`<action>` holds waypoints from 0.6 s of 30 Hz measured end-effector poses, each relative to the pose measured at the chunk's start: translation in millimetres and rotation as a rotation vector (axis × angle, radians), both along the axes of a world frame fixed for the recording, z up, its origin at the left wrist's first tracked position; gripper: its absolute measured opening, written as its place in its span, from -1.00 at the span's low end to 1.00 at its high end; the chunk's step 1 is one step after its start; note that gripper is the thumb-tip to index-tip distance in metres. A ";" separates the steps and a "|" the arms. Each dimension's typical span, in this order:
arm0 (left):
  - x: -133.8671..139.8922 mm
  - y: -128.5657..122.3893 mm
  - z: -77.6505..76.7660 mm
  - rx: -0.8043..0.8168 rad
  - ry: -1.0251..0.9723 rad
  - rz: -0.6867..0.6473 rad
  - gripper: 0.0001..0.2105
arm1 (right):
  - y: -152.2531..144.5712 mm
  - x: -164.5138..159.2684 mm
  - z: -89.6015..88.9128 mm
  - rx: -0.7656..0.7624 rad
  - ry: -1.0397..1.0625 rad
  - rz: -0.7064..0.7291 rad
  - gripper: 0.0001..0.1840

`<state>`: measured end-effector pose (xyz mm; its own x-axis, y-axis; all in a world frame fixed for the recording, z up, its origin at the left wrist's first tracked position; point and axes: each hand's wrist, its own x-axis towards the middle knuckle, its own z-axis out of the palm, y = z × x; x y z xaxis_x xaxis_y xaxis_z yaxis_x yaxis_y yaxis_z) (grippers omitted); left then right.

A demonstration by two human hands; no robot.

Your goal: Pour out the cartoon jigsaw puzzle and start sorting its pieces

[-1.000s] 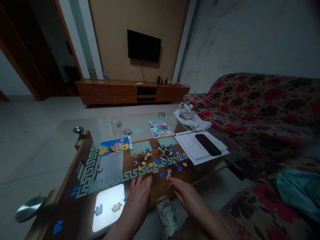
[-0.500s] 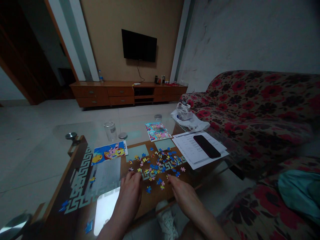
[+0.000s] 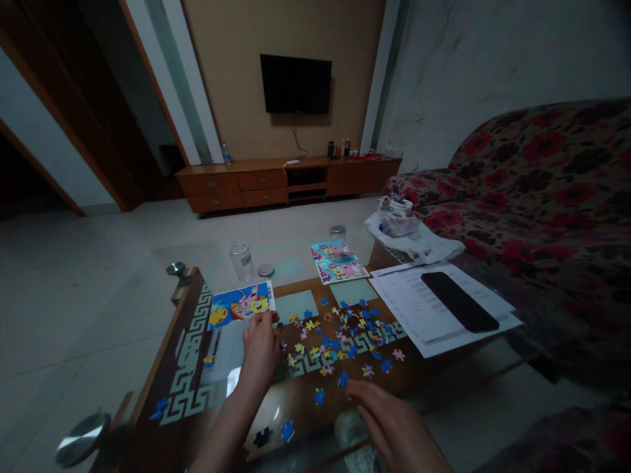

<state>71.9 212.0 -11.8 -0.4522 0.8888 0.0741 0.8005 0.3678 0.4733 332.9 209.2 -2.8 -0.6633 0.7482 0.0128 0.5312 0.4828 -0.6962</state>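
Note:
Loose jigsaw puzzle pieces (image 3: 340,338), mostly blue, yellow and pink, lie scattered on the glass-topped table (image 3: 414,378). My left hand (image 3: 261,348) is at the left edge of this spread, fingers curled together by the lower right corner of a cartoon picture card (image 3: 239,305). Whatever is in those fingers is hidden. Closer to me, my right hand (image 3: 392,417) has its fingers pressed together, tips just beside a blue puzzle piece (image 3: 343,379); anything pinched there is too small to make out. A dark piece (image 3: 263,437) and a blue piece (image 3: 286,430) lie near the front edge.
Behind the pieces lie colourful printed sheets (image 3: 340,264), with a glass jar (image 3: 242,263) and a metal lid (image 3: 265,270) further left. Papers (image 3: 417,328) with a black phone (image 3: 459,302) are on the right, near a white plastic bag (image 3: 419,238). A floral sofa (image 3: 532,171) stands alongside.
The view has swung left, shifting the scene rightward. My left hand has moved forward and left to the card's corner, uncovering pieces near the front edge. My right hand appears nearer to me.

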 end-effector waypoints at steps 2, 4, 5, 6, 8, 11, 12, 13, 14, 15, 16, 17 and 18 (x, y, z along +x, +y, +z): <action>0.1 4.4 -4.2 0.007 -0.028 -0.022 -0.54 | 1.3 1.6 0.9 0.002 0.024 0.010 -0.61; 0.8 6.1 -7.4 -0.028 -0.039 -0.032 -0.54 | 3.6 3.0 2.5 0.006 0.036 0.012 -0.61; 1.2 6.2 -8.4 -0.048 -0.043 -0.037 -0.54 | 4.5 3.0 3.7 0.007 0.041 0.020 -0.60; 1.6 6.0 -9.0 -0.063 -0.047 -0.044 -0.55 | 5.2 2.1 5.3 0.008 0.045 0.036 -0.59; 2.5 5.6 -9.1 -0.071 -0.052 -0.061 -0.58 | 5.6 -3.0 9.6 0.010 0.055 0.077 -0.57; 5.0 7.7 -7.8 -0.046 -0.027 -0.077 -0.61 | 8.0 -19.4 18.1 0.015 0.043 0.120 -0.57; 6.5 9.3 -7.5 -0.033 -0.015 -0.088 -0.61 | 11.0 -26.5 21.2 0.015 0.021 0.128 -0.59; 8.2 11.2 -7.6 -0.022 -0.006 -0.107 -0.60 | 15.7 -33.8 24.3 0.018 -0.011 0.136 -0.60; 10.0 13.1 -7.9 -0.016 -0.005 -0.130 -0.58 | 22.5 -41.1 27.3 0.027 -0.050 0.142 -0.62; 11.8 14.9 -8.4 -0.019 -0.010 -0.154 -0.57 | 31.3 -48.1 29.9 0.046 -0.092 0.140 -0.61; 13.2 16.3 -9.2 -0.027 -0.018 -0.176 -0.56 | 41.8 -54.4 32.0 0.080 -0.132 0.132 -0.60; 14.1 17.2 -10.2 -0.038 -0.024 -0.189 -0.54 | 53.5 -60.1 33.4 0.126 -0.172 0.116 -0.57; 14.3 17.6 -11.2 -0.047 -0.027 -0.190 -0.54 | 65.5 -65.2 33.8 0.178 -0.208 0.086 -0.53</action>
